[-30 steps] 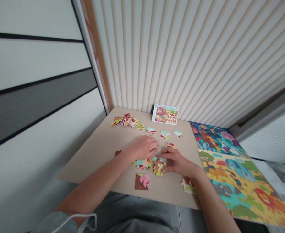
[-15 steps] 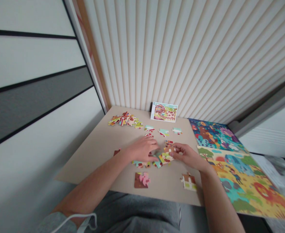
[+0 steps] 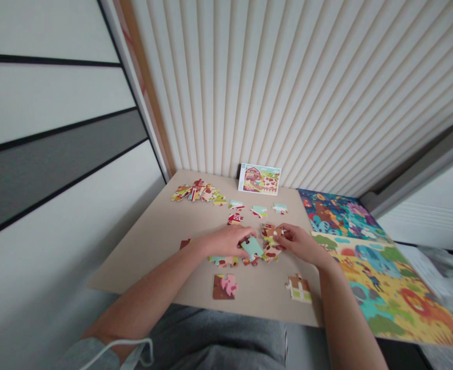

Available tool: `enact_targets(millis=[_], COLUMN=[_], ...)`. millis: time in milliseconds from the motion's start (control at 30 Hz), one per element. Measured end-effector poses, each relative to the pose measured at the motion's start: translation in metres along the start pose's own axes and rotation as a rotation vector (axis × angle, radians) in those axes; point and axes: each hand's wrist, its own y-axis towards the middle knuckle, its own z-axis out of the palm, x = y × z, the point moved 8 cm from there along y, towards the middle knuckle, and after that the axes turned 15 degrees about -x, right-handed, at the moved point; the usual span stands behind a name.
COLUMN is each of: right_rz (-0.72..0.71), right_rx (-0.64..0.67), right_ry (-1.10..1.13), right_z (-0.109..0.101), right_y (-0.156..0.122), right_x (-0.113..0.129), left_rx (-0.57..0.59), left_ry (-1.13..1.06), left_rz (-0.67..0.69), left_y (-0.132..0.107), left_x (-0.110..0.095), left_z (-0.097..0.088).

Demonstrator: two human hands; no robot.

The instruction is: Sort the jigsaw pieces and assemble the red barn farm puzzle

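My left hand [image 3: 237,240] is closed on a light-blue puzzle piece [image 3: 252,248], tilted above other loose pieces. On the right, my right hand [image 3: 296,243] pinches a brown and green puzzle piece [image 3: 271,235] at its edge. Beneath and between the hands lie several jigsaw pieces, one with a pink and brown pattern [image 3: 271,252]. A red barn piece [image 3: 235,218] sits just beyond my left hand. Nearer me are a pink pig piece [image 3: 225,287] and a white fence piece [image 3: 299,288]. My left hand partly covers some pieces under it.
A heap of puzzle pieces [image 3: 198,190] is at the back left of the board [image 3: 145,246]. Behind stands a picture card [image 3: 259,179] of a farm. Two finished puzzles, one dark blue [image 3: 342,215] and one yellow [image 3: 388,288], lie at the right. A ribbed panel [image 3: 272,92] rises behind.
A light-blue piece has come up in my left hand. The brown and green piece in my right hand has shifted slightly away from me, showing the pink and brown piece below.
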Motion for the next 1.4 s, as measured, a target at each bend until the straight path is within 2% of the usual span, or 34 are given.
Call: enact_targets(millis=[167, 333, 500, 633, 767, 867, 967, 1100, 1233, 1400], right_rz=[-0.023, -0.061, -0.033, 0.026, 0.048, 0.048, 0.046, 0.009, -0.04, -0.029], right_rx=[-0.068, -0.019, -0.121, -0.294, -0.404, -0.426, -0.393, -0.234, -0.04, 0.027], right_ry=[-0.042, -0.206, -0.198, -0.144, -0.127, -0.119, -0.109, -0.068, -0.004, 0.061], right_z=[-0.008, -0.008, -0.018, -0.032, -0.042, -0.044, -0.04, -0.022, -0.003, 0.003], right_y=[0.002, 0.003, 0.009, 0.012, 0.012, 0.012, 0.01, 0.006, 0.0, -0.004], right_x=[0.001, -0.002, -0.009, -0.014, -0.013, -0.011, -0.005, 0.009, 0.02, 0.024], left_rx=[-0.075, -0.107, -0.112, -0.21, -0.385, -0.446, -0.331, -0.099, 0.028, 0.133], left_ry=[-0.006, 0.04, -0.106, -0.317, -0.427, -0.441, -0.4, -0.175, -0.041, -0.041], left_rz=[-0.04, -0.012, -0.062, -0.154, -0.238, -0.277, -0.253, -0.157, -0.062, -0.019], left_y=[0.0, 0.001, 0.0, 0.001, 0.003, 0.001, -0.001, -0.004, -0.007, -0.011], left_x=[-0.005, -0.023, -0.03, -0.021, -0.005, 0.001, -0.003, -0.01, -0.012, -0.011], left_z=[0.009, 0.031, 0.036, 0.022, -0.009, -0.032, -0.033, -0.012, 0.001, 0.005])
